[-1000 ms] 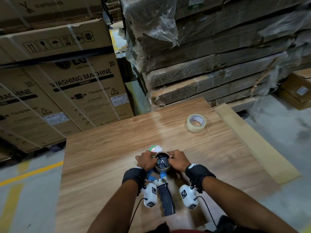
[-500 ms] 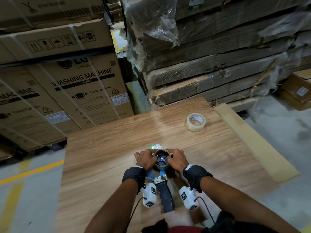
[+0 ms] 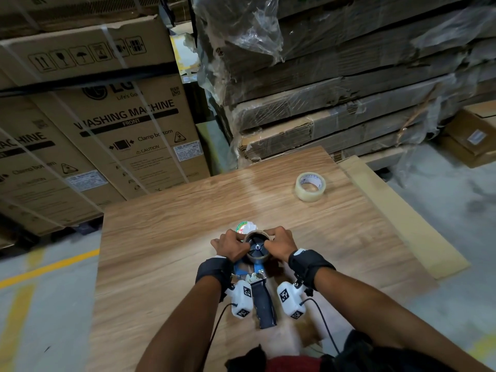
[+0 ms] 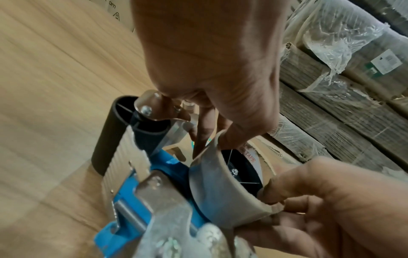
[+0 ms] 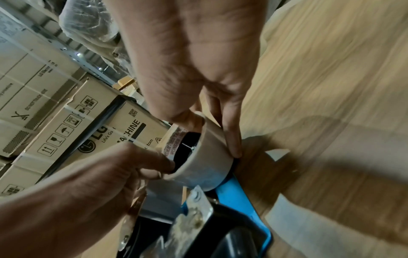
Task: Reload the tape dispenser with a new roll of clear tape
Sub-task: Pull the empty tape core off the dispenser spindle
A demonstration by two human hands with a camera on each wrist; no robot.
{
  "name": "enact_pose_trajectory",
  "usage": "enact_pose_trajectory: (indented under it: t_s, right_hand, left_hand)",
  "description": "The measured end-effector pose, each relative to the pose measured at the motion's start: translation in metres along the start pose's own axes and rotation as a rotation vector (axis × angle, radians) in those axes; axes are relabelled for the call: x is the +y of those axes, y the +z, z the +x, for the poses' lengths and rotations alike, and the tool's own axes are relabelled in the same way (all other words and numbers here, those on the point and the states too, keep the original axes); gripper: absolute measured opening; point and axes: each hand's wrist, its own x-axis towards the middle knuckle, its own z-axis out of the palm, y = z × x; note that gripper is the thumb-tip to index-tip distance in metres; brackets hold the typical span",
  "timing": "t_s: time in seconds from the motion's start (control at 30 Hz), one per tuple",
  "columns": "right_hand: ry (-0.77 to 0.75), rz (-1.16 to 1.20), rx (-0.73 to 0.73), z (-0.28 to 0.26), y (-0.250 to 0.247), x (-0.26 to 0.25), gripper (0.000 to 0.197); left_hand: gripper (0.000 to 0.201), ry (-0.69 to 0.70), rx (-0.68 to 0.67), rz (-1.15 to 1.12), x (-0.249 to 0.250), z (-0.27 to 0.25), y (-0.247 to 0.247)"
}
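Tape dispenser (image 3: 255, 275), lower centre of frame, flat on the surface (image 3: 161, 237) so its hub faces up. Left hand (image 3: 230, 245) and right hand (image 3: 279, 244): each grip pinches the rim of the empty cardboard core (image 4: 223, 197), probably to pull it off. New roll of clear tape (image 3: 310, 186): upper right, untouched, well apart.

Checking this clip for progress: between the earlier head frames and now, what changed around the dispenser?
Little changed. Both hands keep gripping the empty cardboard core on the tape dispenser: left hand and right hand on either side, fingers hooked over its rim. The core has not come off the hub. The new tape roll stays untouched at the table's far right.
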Motion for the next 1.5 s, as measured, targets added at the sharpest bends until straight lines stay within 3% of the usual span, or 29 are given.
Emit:
enact_pose_trajectory:
  t_s: [0.13,0.23,0.4,0.5,0.63,0.77,0.93,1.1,1.23,1.4,1.5]
  right_hand:
    - [-0.010,0.011,0.032,-0.002,0.004,0.004,0.044]
    - [-0.041,-0.038,-0.049,-0.001,-0.004,0.005,0.058]
    - [-0.226,-0.147,-0.318,0.000,-0.020,0.009,0.109]
    - [-0.344,-0.181,-0.231,-0.001,-0.014,0.008,0.094]
    - [-0.305,-0.163,-0.125,0.000,-0.007,0.009,0.088]
    - [-0.311,-0.131,-0.100,0.000,-0.009,0.012,0.085]
    - [-0.437,-0.074,-0.072,-0.011,-0.003,0.010,0.063]
    - [-0.352,-0.107,-0.061,-0.006,-0.006,0.015,0.080]
    - [-0.316,-0.061,-0.082,-0.008,-0.014,0.014,0.059]
    - [-0.396,0.004,-0.094,-0.018,-0.016,0.018,0.079]
    - [-0.387,-0.012,-0.082,-0.022,-0.017,0.014,0.070]
  left_hand:
    - [0.038,0.021,0.058,-0.019,0.000,-0.005,-0.001]
    - [0.026,0.079,0.029,0.031,0.000,-0.010,-0.006]
    - [0.034,0.103,0.012,0.054,-0.007,-0.016,0.000]
    - [0.043,0.140,0.035,0.088,-0.007,-0.024,0.004]
    - [0.063,0.189,0.017,0.081,-0.009,-0.032,0.002]
    - [0.076,0.181,0.011,0.105,-0.006,-0.036,0.002]
    - [0.101,0.233,0.024,0.115,-0.010,-0.039,0.001]
    - [0.093,0.240,0.020,0.215,-0.016,-0.033,0.006]
    - [0.093,0.262,0.029,0.297,-0.013,-0.034,0.008]
    - [0.094,0.247,0.085,0.342,-0.013,-0.039,0.015]
    - [0.093,0.248,0.120,0.367,-0.013,-0.042,0.018]
